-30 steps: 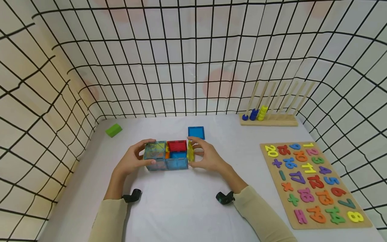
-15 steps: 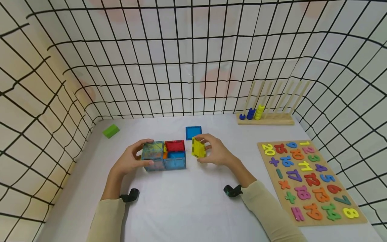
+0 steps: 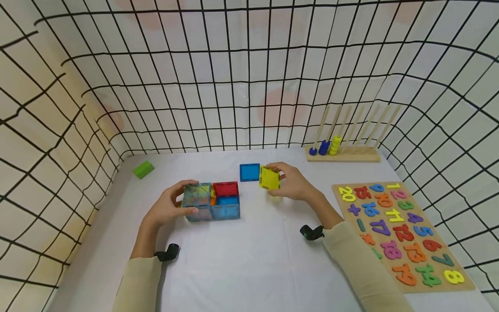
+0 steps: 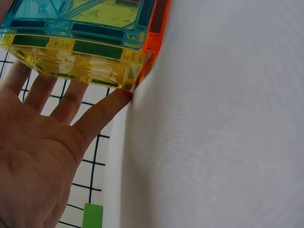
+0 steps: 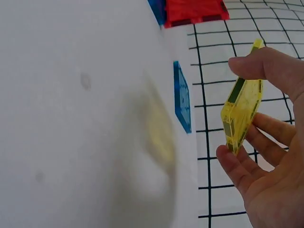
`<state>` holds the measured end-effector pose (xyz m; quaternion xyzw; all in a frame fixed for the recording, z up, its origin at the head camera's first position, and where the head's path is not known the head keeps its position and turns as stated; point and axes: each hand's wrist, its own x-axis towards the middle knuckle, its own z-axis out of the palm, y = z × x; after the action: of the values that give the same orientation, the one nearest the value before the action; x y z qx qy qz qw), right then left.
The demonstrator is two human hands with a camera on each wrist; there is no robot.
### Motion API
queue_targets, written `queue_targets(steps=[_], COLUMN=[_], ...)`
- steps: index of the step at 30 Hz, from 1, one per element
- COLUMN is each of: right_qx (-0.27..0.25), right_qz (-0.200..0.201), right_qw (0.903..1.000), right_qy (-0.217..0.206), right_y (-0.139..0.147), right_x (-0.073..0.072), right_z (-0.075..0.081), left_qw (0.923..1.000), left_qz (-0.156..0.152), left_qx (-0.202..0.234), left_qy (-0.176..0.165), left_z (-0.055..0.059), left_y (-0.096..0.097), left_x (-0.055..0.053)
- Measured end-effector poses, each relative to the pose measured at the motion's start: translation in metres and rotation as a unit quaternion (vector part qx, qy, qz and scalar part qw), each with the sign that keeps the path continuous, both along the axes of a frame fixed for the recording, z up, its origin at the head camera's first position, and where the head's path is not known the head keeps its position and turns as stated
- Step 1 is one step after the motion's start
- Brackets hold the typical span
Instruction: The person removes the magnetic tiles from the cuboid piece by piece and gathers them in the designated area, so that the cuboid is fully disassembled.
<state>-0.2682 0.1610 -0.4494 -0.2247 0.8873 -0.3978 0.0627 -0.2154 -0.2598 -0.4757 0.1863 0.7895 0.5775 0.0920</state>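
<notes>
My right hand [image 3: 293, 182] pinches a yellow square magnetic tile [image 3: 270, 178] between thumb and fingertips, raised over the table; its yellow-tinted shadow falls on the cloth in the right wrist view. My left hand [image 3: 167, 203] grips the left end of a magnetic-tile box [image 3: 226, 211], thumb at the front and fingers behind. The box's left half has a clear blue tile on top; its right half is open above, with a red tile [image 3: 225, 189] at the back. In the left wrist view, a yellow side tile [image 4: 80, 61] faces the palm. A loose blue tile [image 3: 249, 172] lies behind the box.
A green block [image 3: 143, 169] lies at the back left. An abacus [image 3: 343, 155] with blue and yellow beads on wooden pegs stands at the back right. A number puzzle board [image 3: 397, 225] lies at the right, partly under the right sleeve. Black-grid cloth walls surround the white table.
The right hand has taken the yellow tile off the box's right end and carried it right and back, turning its face toward the head camera. The left hand has stayed on the box.
</notes>
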Motion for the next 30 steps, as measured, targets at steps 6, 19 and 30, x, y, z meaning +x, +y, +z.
queue_targets(steps=[6, 19, 30], right_qx=[0.044, 0.091, 0.138], right_qz=[-0.017, -0.045, -0.029], right_qw=[0.9989, 0.9941, 0.9895], right_qy=[-0.005, -0.038, -0.031], right_y=[0.009, 0.021, 0.023], right_x=[-0.014, -0.044, -0.056], right_z=[0.004, -0.014, -0.030], left_qw=[1.0000, 1.0000, 0.9998], left_qz=[0.001, -0.005, -0.005], left_qx=[0.006, 0.008, 0.018], left_qy=[-0.006, -0.001, -0.002], left_z=[-0.002, -0.006, -0.003], left_y=[-0.001, -0.002, -0.001], left_x=[0.000, -0.002, 0.000])
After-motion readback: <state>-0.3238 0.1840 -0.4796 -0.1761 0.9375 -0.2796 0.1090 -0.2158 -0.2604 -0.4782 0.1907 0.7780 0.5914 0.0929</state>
